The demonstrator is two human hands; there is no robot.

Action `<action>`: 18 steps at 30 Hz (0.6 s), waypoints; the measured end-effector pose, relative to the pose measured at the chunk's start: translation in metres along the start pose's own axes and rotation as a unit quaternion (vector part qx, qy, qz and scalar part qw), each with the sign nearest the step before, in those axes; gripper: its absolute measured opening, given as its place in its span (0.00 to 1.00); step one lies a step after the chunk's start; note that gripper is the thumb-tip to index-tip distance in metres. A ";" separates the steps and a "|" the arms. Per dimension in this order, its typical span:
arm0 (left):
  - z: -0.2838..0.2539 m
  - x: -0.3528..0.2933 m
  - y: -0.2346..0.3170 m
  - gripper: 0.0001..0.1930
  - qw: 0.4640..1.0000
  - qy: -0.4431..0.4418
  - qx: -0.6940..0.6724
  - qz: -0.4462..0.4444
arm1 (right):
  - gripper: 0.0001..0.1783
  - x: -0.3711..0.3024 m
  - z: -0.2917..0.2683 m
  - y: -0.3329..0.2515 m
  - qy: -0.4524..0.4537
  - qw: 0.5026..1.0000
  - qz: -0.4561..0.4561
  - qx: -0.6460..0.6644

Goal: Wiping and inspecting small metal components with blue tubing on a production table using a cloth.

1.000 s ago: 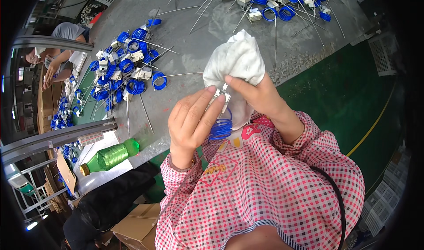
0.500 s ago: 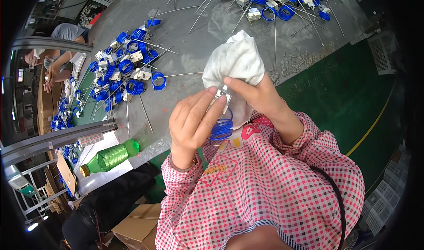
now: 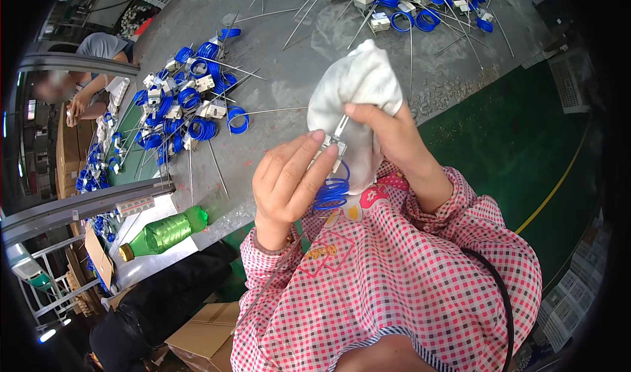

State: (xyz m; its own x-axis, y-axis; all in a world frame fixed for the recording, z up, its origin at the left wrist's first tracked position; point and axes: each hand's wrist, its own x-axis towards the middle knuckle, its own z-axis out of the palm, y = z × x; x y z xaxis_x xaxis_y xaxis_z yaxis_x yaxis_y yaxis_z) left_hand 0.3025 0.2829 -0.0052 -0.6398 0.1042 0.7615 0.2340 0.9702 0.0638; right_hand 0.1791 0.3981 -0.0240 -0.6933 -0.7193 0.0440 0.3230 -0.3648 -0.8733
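Observation:
My left hand (image 3: 282, 183) pinches a capillary thermostat between its fingertips: a small white block (image 3: 337, 149) with a bright metal stem, and a blue coil (image 3: 332, 193) hanging below. A thin probe extends from the coil down over my left sleeve. Bunched in my right hand (image 3: 399, 140) is a white cloth (image 3: 355, 76), its thumb pressed on the cloth at the upper end of the stem. The fingers behind the cloth are hidden. Both hands are just off the near edge of the grey worktable (image 3: 276, 50).
A heap of similar blue-coiled thermostats (image 3: 188, 98) lies to the left, with thin probes sticking out. Another heap (image 3: 427, 21) lies at the far side. A green bottle (image 3: 164, 234) lies near the left metal frame. Beyond it, a co-worker's hand (image 3: 80, 102) shows.
The cloth and right thumb have shifted slightly up and right, away from the white block, so more of the metal stem shows. My left hand keeps its pinch almost unmoved.

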 end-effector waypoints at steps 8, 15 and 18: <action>-0.055 0.038 -0.072 0.23 0.951 0.101 0.257 -0.139 | 0.21 0.015 -0.042 -0.021 0.068 0.985 -0.032 0.154; -0.101 0.033 -0.213 0.21 0.837 -0.184 0.335 -0.391 | 0.26 0.003 -0.067 -0.030 -0.008 0.914 -0.062 0.401; -0.075 -0.007 -0.291 0.21 0.770 -0.414 0.351 -0.335 | 0.28 -0.006 -0.089 -0.021 -0.078 0.859 -0.094 0.498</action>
State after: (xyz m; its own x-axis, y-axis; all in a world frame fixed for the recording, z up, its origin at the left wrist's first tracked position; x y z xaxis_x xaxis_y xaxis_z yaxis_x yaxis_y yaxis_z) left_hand 0.2938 -0.0168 0.0192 -0.7597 -0.6500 0.0190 -0.6200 0.7153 -0.3223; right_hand 0.1194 0.4623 -0.0491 -0.7237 -0.6346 0.2711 0.6595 -0.7517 0.0007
